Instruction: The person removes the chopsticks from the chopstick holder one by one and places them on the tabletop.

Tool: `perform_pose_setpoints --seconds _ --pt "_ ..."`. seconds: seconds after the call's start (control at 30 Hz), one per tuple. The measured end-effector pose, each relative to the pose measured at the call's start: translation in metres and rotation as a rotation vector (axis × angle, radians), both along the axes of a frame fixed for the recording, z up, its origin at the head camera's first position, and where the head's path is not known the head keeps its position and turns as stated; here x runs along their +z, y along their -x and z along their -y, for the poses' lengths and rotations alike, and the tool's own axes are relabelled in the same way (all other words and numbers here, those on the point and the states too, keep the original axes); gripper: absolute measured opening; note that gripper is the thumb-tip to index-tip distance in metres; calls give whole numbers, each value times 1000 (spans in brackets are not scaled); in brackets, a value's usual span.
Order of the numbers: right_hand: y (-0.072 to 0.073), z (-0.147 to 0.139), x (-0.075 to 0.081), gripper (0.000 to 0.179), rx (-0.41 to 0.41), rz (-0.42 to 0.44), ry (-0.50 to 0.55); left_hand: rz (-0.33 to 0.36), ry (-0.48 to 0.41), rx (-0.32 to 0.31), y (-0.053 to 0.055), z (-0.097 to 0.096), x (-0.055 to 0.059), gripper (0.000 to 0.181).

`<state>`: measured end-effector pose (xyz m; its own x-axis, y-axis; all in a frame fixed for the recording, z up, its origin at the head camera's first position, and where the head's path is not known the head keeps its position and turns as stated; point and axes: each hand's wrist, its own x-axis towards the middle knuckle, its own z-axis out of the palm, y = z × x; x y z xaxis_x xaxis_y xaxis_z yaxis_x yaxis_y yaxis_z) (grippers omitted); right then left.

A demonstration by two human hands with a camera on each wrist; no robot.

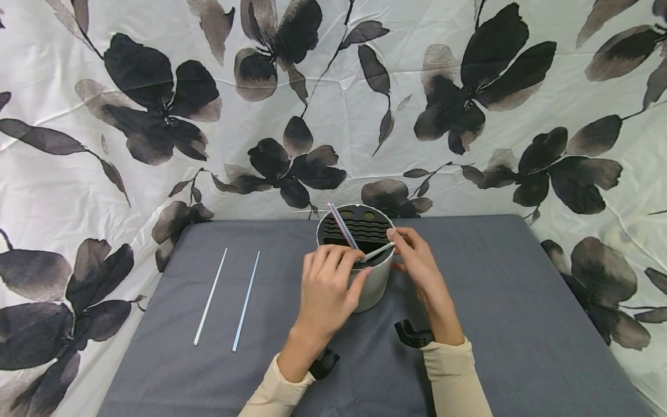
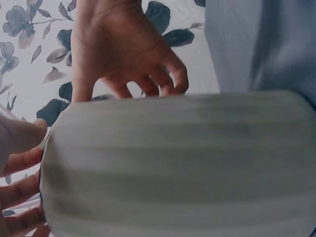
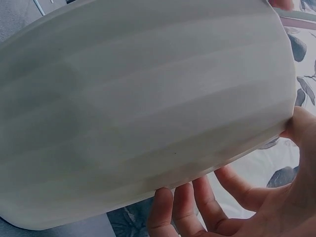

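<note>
A pale container (image 1: 383, 278) with a black slotted insert (image 1: 365, 229) stands near the far edge of the table. Over its front rim, my left hand (image 1: 328, 284) has its fingertips and thumb at the lower end of a whitish straw (image 1: 377, 252). That straw slants across the opening toward my right thumb. My right hand (image 1: 419, 260) holds the container's right side, thumb at the rim and fingertips on the wall (image 3: 148, 123). Pinkish-purple straws (image 1: 341, 225) lean up out of the insert. In the left wrist view, the wall (image 2: 173, 158) hides the left fingertips.
Two more straws lie on the grey table cover (image 1: 521, 301) to the left: a whitish one (image 1: 211, 296) and a pale blue one (image 1: 246, 301). White fabric (image 1: 375, 116) with dark flowers hangs behind the table and down its sides.
</note>
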<state>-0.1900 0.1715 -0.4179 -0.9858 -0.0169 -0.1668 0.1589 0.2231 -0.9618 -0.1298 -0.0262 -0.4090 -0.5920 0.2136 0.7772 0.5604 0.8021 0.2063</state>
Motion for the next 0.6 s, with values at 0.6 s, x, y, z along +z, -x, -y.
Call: perform_pose_setpoints --seconds 0.6 --pt "5 -2 -1 62 5 2 3 -5 -75 54 7 -14 0 9"
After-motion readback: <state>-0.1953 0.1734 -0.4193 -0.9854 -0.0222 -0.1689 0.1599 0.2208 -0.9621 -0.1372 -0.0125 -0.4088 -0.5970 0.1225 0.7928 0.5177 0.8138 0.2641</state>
